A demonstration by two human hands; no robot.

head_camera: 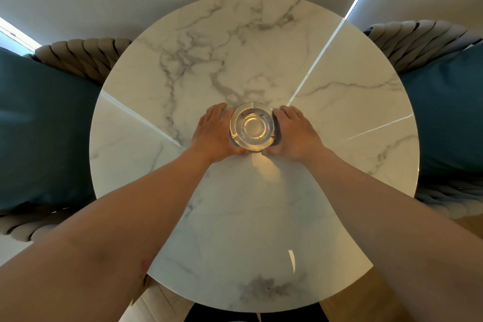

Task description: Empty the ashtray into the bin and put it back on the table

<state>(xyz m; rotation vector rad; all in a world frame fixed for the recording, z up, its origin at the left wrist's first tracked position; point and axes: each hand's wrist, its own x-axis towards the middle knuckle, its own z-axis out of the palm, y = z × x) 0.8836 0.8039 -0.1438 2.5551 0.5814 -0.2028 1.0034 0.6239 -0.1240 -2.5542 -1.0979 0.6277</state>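
Glass ashtray [252,127] sits mid-worktop [339,102], looks empty, cupped between left hand [215,133] and right hand [294,136], fingers pressed on its sides. Risk: slick glass on glossy marble, could slip. Blue-cushioned chairs [47,125] either side; no bin in view.

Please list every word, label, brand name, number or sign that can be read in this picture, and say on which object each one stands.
None: no readable text appears anywhere in this view.
The glass ashtray, between the left hand and the right hand, carries no label or brand mark.
The marble table shows only grey veins.
The blue cushions are plain.
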